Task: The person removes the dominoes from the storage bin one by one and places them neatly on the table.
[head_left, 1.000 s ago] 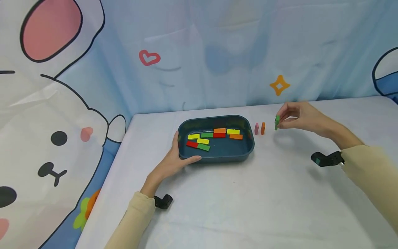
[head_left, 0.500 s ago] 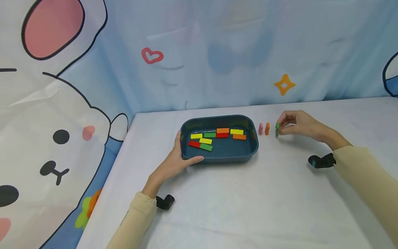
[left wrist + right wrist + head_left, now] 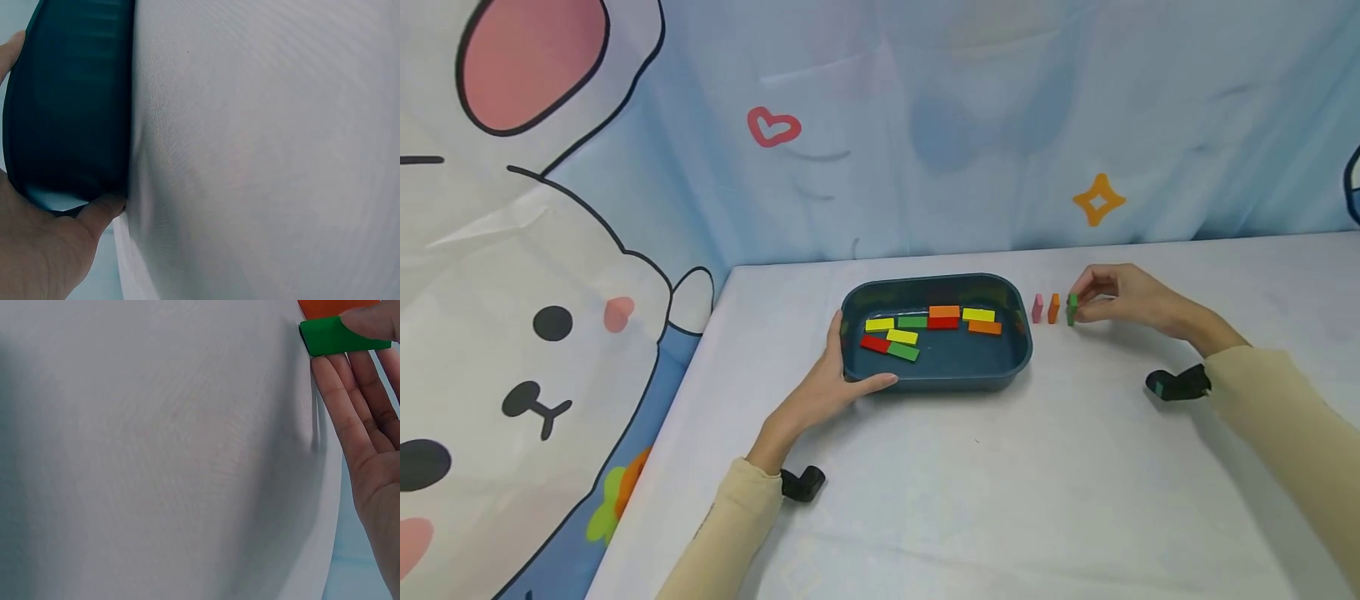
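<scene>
My right hand (image 3: pixel 1138 300) pinches a green domino block (image 3: pixel 1072 309) upright on the white table. Just left of it stand an orange domino (image 3: pixel 1054 309) and a pink domino (image 3: pixel 1037 308), in a row with small gaps. In the right wrist view, the thumb and fingertips hold the green domino (image 3: pixel 331 336), with the orange domino (image 3: pixel 319 307) behind it. My left hand (image 3: pixel 820 387) grips the left end of a dark teal tray (image 3: pixel 970 364), thumb along the front wall. The left wrist view shows the thumb (image 3: pixel 100 212) against the tray's wall (image 3: pixel 69 119).
Inside the tray lie several flat dominoes, among them a red domino (image 3: pixel 874 343), a yellow domino (image 3: pixel 979 315) and an orange domino (image 3: pixel 985 327). A printed cloth (image 3: pixel 970 125) hangs behind the table's back edge. Each wrist wears a black camera (image 3: pixel 1178 385).
The green domino has come down to the table and slid left, closer to the orange one. My right hand moved with it. The left hand keeps its grip on the tray.
</scene>
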A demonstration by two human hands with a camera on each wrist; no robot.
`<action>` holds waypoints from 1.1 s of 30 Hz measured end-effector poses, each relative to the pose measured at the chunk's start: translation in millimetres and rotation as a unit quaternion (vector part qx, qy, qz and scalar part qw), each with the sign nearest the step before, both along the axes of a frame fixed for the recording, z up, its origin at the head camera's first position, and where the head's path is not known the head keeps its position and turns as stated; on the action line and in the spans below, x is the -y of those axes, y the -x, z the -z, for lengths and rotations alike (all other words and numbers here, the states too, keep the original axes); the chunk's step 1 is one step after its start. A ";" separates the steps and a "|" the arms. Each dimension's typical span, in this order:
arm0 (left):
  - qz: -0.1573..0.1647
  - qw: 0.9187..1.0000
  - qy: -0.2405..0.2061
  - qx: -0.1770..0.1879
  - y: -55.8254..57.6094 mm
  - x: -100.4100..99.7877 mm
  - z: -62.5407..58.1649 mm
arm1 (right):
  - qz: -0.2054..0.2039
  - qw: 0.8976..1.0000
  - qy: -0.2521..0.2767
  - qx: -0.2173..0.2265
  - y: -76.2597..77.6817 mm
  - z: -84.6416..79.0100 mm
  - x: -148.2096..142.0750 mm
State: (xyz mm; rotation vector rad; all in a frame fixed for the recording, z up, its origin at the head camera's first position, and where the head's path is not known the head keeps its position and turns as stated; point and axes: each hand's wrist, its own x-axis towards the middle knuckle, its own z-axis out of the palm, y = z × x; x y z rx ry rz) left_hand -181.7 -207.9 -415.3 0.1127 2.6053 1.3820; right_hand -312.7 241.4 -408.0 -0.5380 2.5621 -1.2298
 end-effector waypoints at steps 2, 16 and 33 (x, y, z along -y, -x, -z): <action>0.001 1.000 0.001 -0.001 0.1 0.4 0.4 | -0.005 1.000 0.003 0.001 0.2 0.4 -0.1; -0.002 1.000 -0.002 0.002 1.1 0.8 0.6 | 0.000 1.000 -0.004 0.016 3.8 3.4 1.3; 0.000 1.000 0.001 0.001 0.7 0.4 -0.4 | -0.002 1.000 -0.004 0.010 1.9 -0.7 4.0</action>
